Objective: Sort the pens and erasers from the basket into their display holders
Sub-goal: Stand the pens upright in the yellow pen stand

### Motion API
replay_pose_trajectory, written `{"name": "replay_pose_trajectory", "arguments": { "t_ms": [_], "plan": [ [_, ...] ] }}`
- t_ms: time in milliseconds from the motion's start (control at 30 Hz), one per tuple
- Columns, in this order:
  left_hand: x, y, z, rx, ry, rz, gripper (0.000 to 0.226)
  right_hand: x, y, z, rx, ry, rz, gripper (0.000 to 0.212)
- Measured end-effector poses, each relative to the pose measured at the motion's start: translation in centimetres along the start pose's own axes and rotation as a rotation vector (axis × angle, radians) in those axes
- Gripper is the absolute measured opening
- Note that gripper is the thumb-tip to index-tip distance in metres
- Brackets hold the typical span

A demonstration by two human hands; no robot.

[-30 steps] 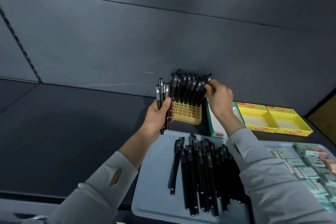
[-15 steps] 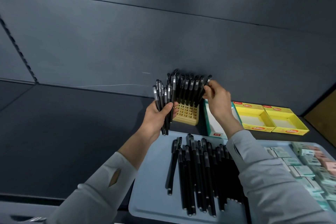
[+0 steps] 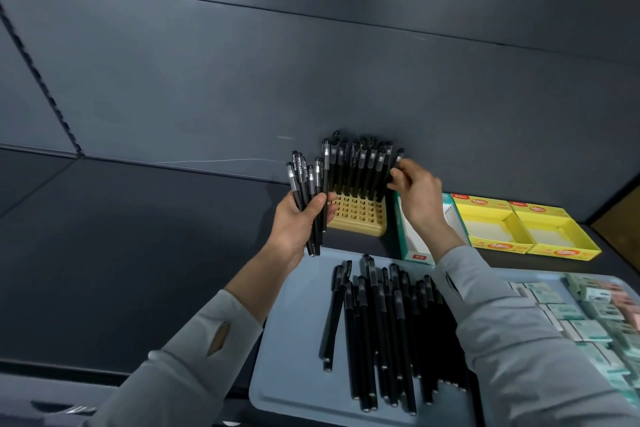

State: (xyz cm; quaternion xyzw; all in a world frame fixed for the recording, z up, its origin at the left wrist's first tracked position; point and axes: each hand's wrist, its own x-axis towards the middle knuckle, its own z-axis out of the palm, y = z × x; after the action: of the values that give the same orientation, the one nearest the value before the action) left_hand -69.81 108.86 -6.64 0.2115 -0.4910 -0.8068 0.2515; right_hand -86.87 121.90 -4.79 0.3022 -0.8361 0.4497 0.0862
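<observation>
A pale blue tray (image 3: 291, 340) sits at the near edge of the dark counter (image 3: 138, 236). Loose black pens (image 3: 381, 329) lie side by side across the tray's middle, their lengths running from its near edge toward its far edge. Boxed erasers (image 3: 588, 319) are packed along its right edge.

Beyond the tray's far left corner, the left hand (image 3: 298, 222) has its fingers and thumb wrapped round a bundle of pens (image 3: 304, 184), held upright with the caps up. Just right of it, the yellow pen holder (image 3: 356, 215) stands near the counter's far edge against the wall. Its back rows are filled with standing pens (image 3: 353, 166), and its front holes are bare.

The right hand (image 3: 415, 194) is raised at the holder's right side. Its thumb and fingertips pinch one pen (image 3: 398, 158), which leans at the right end of the standing row.

Right of the holder, a teal-edged white box (image 3: 412, 239) lies open. Two yellow boxes (image 3: 485, 229) follow it along the far edge toward the right corner.
</observation>
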Motion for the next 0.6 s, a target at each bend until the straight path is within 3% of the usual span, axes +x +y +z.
{"name": "replay_pose_trajectory", "arguments": {
  "t_ms": [167,333,400,500,600],
  "plan": [
    [-0.1,-0.1,0.2,-0.008,0.002,-0.010,0.027,0.4,0.0,-0.1,-0.063,-0.011,0.047,0.015],
    [-0.2,-0.3,0.4,-0.019,-0.001,-0.012,0.022,-1.3,-2.8,-0.4,-0.089,0.231,0.031,0.014],
    [-0.2,-0.5,0.5,-0.005,-0.005,-0.010,0.019,-2.0,-4.8,0.3,0.004,0.059,-0.032,0.021],
    [-0.4,-0.5,0.5,0.070,-0.008,-0.018,0.011,-2.3,-6.7,2.1,0.183,-0.237,-0.055,0.008],
    [-0.6,-0.2,0.1,0.080,0.029,-0.012,0.010,-1.9,-7.0,2.7,0.300,-0.274,0.019,0.011]
  ]
}}
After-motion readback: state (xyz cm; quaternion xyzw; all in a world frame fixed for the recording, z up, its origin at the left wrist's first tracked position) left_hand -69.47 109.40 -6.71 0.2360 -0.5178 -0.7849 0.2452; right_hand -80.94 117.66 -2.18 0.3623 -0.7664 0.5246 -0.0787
